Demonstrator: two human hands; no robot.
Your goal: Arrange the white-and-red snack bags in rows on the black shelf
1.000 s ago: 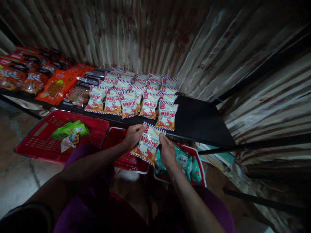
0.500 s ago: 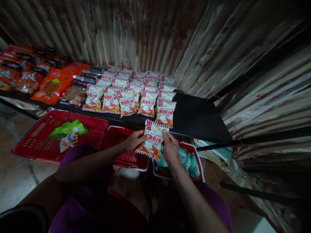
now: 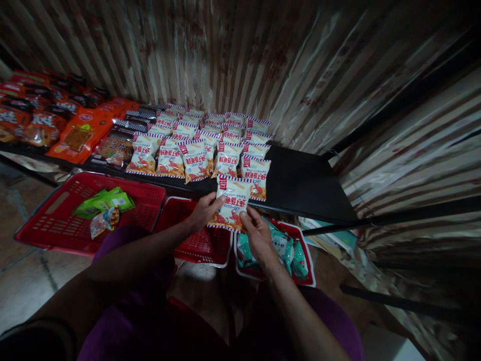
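A white snack bag (image 3: 231, 203) with red lettering and a striped edge is held upright between my two hands, just in front of the shelf's front edge. My left hand (image 3: 206, 210) pinches its left side, thumb on the front. On its lower right side, my right hand (image 3: 257, 230) grips with the thumb on the front. Behind it, several matching white bags (image 3: 227, 159) stand in rows on the black shelf (image 3: 300, 183). The held bag partly covers the front right bag of those rows.
Orange packs (image 3: 80, 131) and dark brown packs (image 3: 114, 145) lie farther left on the shelf. Below are a red basket (image 3: 145, 200) with green packets, a middle red basket (image 3: 203, 250), and a right basket (image 3: 311, 265) with teal packs. Black bars cross at right.
Both hands have moved the held bag slightly left and up. My right hand's grip now sits lower on the bag's right side.
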